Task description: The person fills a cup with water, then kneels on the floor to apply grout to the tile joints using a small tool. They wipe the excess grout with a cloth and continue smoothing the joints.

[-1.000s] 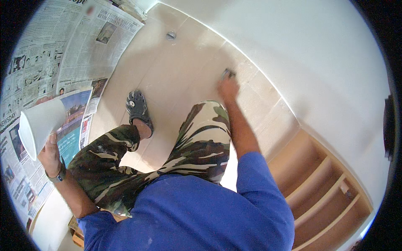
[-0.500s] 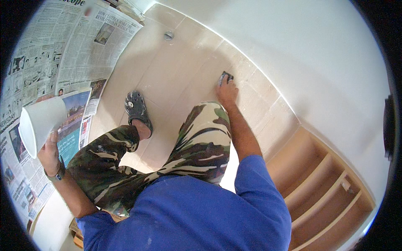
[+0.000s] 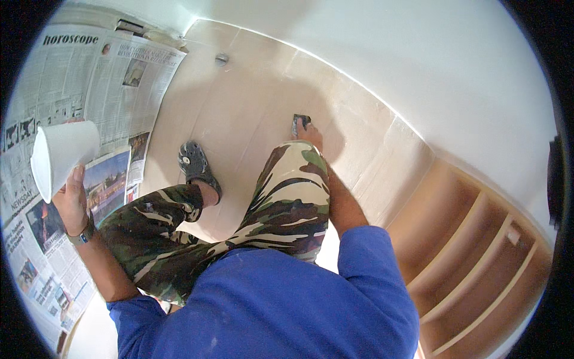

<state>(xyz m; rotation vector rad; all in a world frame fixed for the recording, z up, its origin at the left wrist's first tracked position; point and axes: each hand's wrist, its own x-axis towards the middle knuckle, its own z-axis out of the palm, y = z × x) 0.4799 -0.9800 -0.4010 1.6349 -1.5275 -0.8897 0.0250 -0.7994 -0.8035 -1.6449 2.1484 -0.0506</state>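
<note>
My right hand (image 3: pixel 311 135) is closed on a small dark block-like tool (image 3: pixel 299 121) with pale smears, its exact kind unclear. It holds the tool down at the beige tiled floor (image 3: pixel 251 102), just beyond my right knee. On the other side, my left hand (image 3: pixel 72 200) grips a white tub (image 3: pixel 70 149) that is tilted on its side, thumb along its wall. What the tub contains is hidden. A watch (image 3: pixel 84 234) is on my left wrist.
Newspaper sheets (image 3: pixel 119 90) cover the left side. Ahead and right rises a white wall (image 3: pixel 418 78). Wooden steps or shelves (image 3: pixel 442 221) stand at the right. My left foot wears a dark clog (image 3: pixel 196 161). A round metal floor fitting (image 3: pixel 222 59) sits farther off.
My right hand has drawn the dark tool back and left, away from the wall. The tub has risen slightly in my left hand. The view has shifted a little.
</note>
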